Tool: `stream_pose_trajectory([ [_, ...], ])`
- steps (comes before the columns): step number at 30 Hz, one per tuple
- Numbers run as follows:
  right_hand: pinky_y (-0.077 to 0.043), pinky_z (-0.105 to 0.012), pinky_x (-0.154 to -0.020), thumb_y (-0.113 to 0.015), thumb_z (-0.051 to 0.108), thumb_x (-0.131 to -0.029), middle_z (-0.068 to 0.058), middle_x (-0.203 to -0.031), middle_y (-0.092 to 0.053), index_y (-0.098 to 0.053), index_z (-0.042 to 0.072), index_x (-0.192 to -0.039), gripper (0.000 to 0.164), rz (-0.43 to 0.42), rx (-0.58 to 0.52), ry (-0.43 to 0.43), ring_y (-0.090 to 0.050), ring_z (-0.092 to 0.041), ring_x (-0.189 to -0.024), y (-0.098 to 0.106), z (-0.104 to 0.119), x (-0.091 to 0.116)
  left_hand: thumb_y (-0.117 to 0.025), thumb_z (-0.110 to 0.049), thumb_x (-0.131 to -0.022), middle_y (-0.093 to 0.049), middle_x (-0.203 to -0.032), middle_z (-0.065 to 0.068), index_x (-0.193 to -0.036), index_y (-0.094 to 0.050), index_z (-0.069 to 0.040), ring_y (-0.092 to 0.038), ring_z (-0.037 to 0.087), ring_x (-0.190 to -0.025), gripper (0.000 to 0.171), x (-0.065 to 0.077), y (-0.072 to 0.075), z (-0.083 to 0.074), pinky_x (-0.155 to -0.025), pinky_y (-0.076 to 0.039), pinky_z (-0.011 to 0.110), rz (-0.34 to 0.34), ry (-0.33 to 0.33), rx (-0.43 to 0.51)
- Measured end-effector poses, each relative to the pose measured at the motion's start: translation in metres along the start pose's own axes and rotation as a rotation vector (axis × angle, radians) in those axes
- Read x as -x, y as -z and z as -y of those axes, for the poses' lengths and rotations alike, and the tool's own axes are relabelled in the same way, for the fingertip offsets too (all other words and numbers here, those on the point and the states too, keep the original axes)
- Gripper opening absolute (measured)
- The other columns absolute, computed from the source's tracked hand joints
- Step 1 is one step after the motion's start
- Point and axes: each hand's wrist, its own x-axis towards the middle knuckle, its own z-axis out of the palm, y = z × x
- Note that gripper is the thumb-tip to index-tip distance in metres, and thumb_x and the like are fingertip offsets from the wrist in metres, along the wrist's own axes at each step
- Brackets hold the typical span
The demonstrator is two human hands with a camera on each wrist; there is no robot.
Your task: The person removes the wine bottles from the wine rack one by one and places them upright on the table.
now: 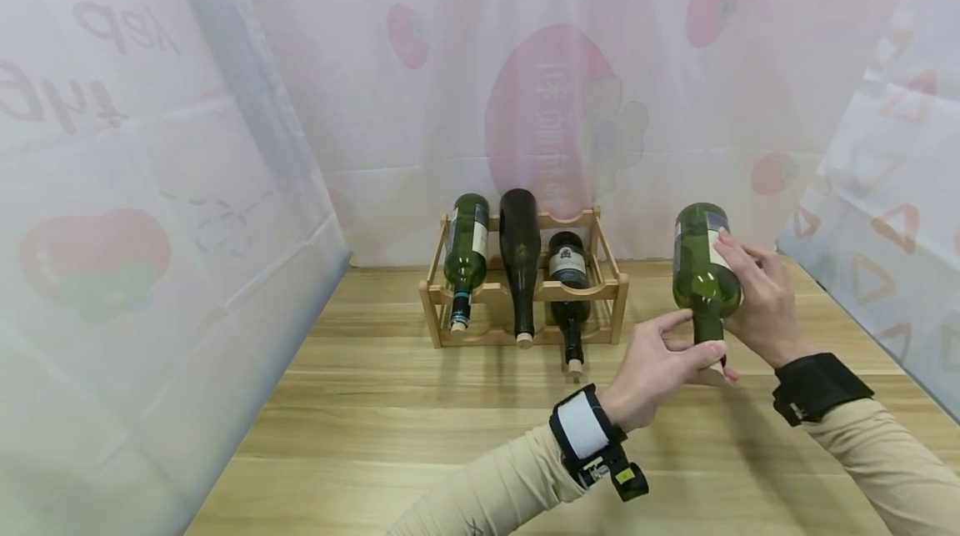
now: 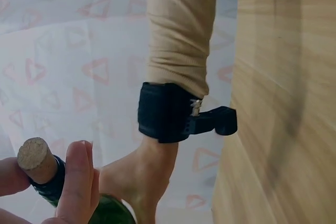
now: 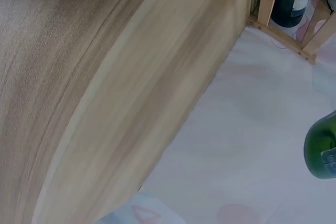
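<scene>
A green wine bottle [image 1: 693, 261] with a pale label is held in the air right of the rack, its corked neck tilted down toward the person. My right hand [image 1: 765, 298] grips the bottle's body from the right side. At the neck, my left hand [image 1: 652, 365] pinches near the cork with thumb and fingers. The left wrist view shows the cork [image 2: 37, 158] between the left hand's fingers [image 2: 76, 182], with the right hand [image 2: 139, 174] behind. Only the bottle's base end [image 3: 320, 148] appears in the right wrist view; the right hand is out of that frame.
A wooden wine rack [image 1: 618, 290] stands at the back of the wooden table [image 1: 360, 436]. Corked bottles lie in it: a green one [image 1: 468, 244], a dark one [image 1: 519, 244] and a lower labelled one [image 1: 567, 265]. Printed curtains [image 1: 420, 119] enclose the table's back and sides.
</scene>
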Motion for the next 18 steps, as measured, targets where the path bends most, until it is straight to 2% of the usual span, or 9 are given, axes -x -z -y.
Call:
stream_pose_trajectory([
  [2, -0.037, -0.047, -0.08, -0.05, 0.055, -0.089, -0.022, -0.131, -0.059, -0.056, 0.0, -0.128, 0.068, 0.012, 0.004, -0.005, -0.05, -0.046, -0.104, 0.003, 0.001, -0.001, -0.061, 0.002, -0.091, -0.059, -0.107, 0.045, -0.135, -0.053, -0.001, -0.052, 0.066, -0.096, 0.045, 0.0, 0.002, -0.004, -0.081, -0.061, 0.034, 0.041, -0.019, -0.002],
  [4, -0.037, -0.038, -0.087, -0.051, 0.06, -0.088, -0.022, -0.132, -0.059, -0.056, 0.0, -0.129, 0.073, 0.029, 0.008, -0.008, -0.05, -0.045, -0.106, 0.006, 0.003, -0.001, -0.058, 0.003, -0.092, -0.057, -0.107, 0.047, -0.133, -0.054, 0.004, -0.051, 0.067, -0.097, 0.041, 0.0, 0.004, -0.008, -0.078, -0.061, 0.034, 0.088, -0.04, -0.014],
  [7, -0.031, -0.024, -0.095, -0.05, 0.066, -0.086, -0.022, -0.132, -0.059, -0.055, -0.001, -0.129, 0.079, 0.045, 0.007, -0.014, -0.049, -0.044, -0.108, 0.01, 0.004, -0.001, -0.055, 0.004, -0.094, -0.051, -0.104, 0.051, -0.125, -0.056, 0.013, -0.049, 0.068, -0.098, 0.033, -0.001, 0.008, -0.013, -0.076, -0.061, 0.034, 0.153, -0.064, -0.025],
  [9, -0.027, -0.021, -0.097, -0.05, 0.068, -0.085, -0.022, -0.131, -0.059, -0.055, 0.0, -0.13, 0.082, 0.052, 0.006, -0.019, -0.049, -0.044, -0.108, 0.012, 0.005, -0.001, -0.055, 0.003, -0.094, -0.049, -0.103, 0.052, -0.123, -0.057, 0.014, -0.049, 0.068, -0.099, 0.031, -0.002, 0.01, -0.017, -0.075, -0.062, 0.033, 0.164, -0.065, -0.018],
  [13, -0.032, -0.034, -0.086, -0.052, 0.07, -0.084, -0.023, -0.128, -0.06, -0.055, -0.001, -0.13, 0.086, 0.06, -0.002, -0.019, -0.047, -0.046, -0.107, 0.015, 0.008, -0.003, -0.057, 0.0, -0.094, -0.052, -0.108, 0.05, -0.119, -0.06, 0.013, -0.05, 0.067, -0.099, 0.028, -0.006, 0.014, -0.025, -0.074, -0.062, 0.034, 0.164, -0.059, -0.012],
  [16, -0.031, -0.046, -0.079, -0.053, 0.072, -0.082, -0.024, -0.125, -0.061, -0.054, -0.003, -0.131, 0.089, 0.062, -0.012, -0.022, -0.046, -0.046, -0.105, 0.016, 0.01, -0.004, -0.058, -0.003, -0.094, -0.056, -0.11, 0.046, -0.117, -0.063, 0.011, -0.051, 0.065, -0.099, 0.027, -0.009, 0.017, -0.03, -0.075, -0.062, 0.036, 0.163, -0.047, -0.032],
  [18, -0.031, -0.049, -0.078, -0.055, 0.073, -0.08, -0.024, -0.122, -0.062, -0.054, -0.003, -0.131, 0.091, 0.061, -0.019, -0.027, -0.046, -0.046, -0.105, 0.016, 0.011, -0.004, -0.058, -0.005, -0.095, -0.057, -0.113, 0.043, -0.117, -0.064, 0.01, -0.052, 0.064, -0.099, 0.027, -0.011, 0.02, -0.033, -0.075, -0.062, 0.036, 0.166, -0.042, -0.043],
])
